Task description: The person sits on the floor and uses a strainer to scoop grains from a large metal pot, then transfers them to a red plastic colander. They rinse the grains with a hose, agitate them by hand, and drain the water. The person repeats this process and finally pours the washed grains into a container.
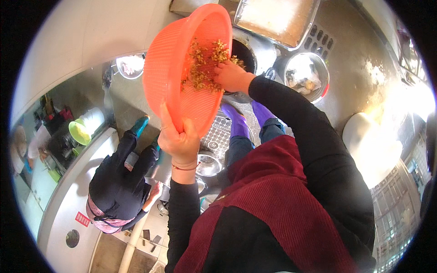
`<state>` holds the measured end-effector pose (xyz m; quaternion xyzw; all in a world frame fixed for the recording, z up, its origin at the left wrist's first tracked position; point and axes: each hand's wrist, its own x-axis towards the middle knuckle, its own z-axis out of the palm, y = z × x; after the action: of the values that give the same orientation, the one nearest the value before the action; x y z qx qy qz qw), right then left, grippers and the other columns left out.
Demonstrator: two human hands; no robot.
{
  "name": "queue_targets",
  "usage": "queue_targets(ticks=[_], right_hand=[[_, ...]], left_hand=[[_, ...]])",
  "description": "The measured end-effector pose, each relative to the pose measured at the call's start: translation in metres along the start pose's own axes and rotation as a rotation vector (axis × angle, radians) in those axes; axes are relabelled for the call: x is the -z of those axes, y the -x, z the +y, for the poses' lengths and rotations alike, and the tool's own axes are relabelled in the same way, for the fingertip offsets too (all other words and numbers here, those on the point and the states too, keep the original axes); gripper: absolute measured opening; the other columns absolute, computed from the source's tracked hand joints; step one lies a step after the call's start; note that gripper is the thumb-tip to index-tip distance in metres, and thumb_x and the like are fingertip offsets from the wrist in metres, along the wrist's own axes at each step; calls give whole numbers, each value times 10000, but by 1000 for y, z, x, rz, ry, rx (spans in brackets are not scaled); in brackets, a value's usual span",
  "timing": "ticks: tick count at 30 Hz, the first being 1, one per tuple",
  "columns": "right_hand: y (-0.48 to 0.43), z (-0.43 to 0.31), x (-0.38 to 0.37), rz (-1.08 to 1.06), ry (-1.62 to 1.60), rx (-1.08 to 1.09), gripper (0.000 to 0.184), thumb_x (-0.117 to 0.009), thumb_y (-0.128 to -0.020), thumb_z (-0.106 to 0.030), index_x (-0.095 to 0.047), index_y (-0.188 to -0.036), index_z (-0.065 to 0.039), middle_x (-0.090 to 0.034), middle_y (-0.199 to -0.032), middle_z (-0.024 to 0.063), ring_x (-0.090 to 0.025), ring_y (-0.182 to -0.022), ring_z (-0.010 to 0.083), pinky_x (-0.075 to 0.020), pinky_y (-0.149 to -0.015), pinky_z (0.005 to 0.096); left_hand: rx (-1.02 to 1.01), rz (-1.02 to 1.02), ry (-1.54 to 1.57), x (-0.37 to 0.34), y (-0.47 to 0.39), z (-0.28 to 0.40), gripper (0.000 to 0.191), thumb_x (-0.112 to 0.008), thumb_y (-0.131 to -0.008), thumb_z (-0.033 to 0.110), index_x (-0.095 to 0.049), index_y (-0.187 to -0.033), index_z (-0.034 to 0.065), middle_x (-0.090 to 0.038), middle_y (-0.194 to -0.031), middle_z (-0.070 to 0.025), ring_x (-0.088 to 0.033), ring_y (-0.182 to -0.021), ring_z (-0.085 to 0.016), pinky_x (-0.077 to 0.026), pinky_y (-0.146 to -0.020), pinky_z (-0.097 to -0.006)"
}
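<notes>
My left hand [179, 140] grips the rim of an orange plastic colander [158, 68], thumb on its outer wall. The colander is tipped steeply on its side, mouth facing right. Small yellow-brown food bits [201, 76] cling to its inner wall. At the colander's far right rim is my right hand [234, 76], its fingers curled against the bits; whether it holds any is hidden. Behind and below that hand stands a round metal pot [264, 51] with a dark inside, partly covered by the colander and my arm.
A rectangular metal tray [298, 42] lies beyond the pot, near a slotted drain grate [319, 39]. To the right is a round tub [326, 73] holding plastic bags. A metal bowl [208, 165] sits near my purple boots [240, 126]. Another person [116, 187] bends over at the left.
</notes>
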<state>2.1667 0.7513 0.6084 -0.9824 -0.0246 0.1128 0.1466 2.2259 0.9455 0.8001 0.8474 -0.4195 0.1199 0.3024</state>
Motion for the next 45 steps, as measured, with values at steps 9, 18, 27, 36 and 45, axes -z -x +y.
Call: queue_targets(ticks=[9,18,27,36,45], right_hand=[[-45,-65,4,364,-193,131,173,-560,-788,-191,-674,-855,-80,-631,-1044,88,-585,-1033,263,-476,-874,394],[-33,-9,-47,504,30,57,170,-550,-806,-216,-661,-900,-129,-597,-934,23,-571,-941,206,-438,-836,350],[13,27,17,633,122,82,225,-557,-819,-196,-628,-1022,-129,-591,-1097,55,-560,-1035,210,-464,-826,338],[-22,27,-14,594,125,-128,185,-552,-816,-210,-653,-931,-105,-614,-1033,27,-573,-1008,214,-441,-865,366],[-24,10,7,605,-177,-235,177,-579,-800,-176,-621,-921,-54,-598,-967,97,-586,-936,278,-496,-792,394]], left_hand=[[28,-85,-29,-1,11,19,527,-595,-742,-32,-525,-1263,-74,-673,-1021,-232,-668,-678,-358,-524,-586,-396],[-112,-77,37,-7,19,39,534,-604,-749,-51,-507,-1272,-82,-685,-976,-197,-620,-555,-323,-484,-515,-399],[-89,-114,76,-10,22,51,545,-592,-746,-72,-497,-1283,-72,-676,-1059,-209,-666,-656,-345,-520,-581,-388],[-18,-149,-39,-11,30,49,546,-575,-763,-40,-488,-1301,-75,-631,-1150,-268,-681,-841,-393,-548,-682,-389],[111,-30,-53,-14,28,43,561,-526,-777,-50,-451,-1333,-82,-603,-1221,-268,-655,-1050,-347,-526,-867,-368]])
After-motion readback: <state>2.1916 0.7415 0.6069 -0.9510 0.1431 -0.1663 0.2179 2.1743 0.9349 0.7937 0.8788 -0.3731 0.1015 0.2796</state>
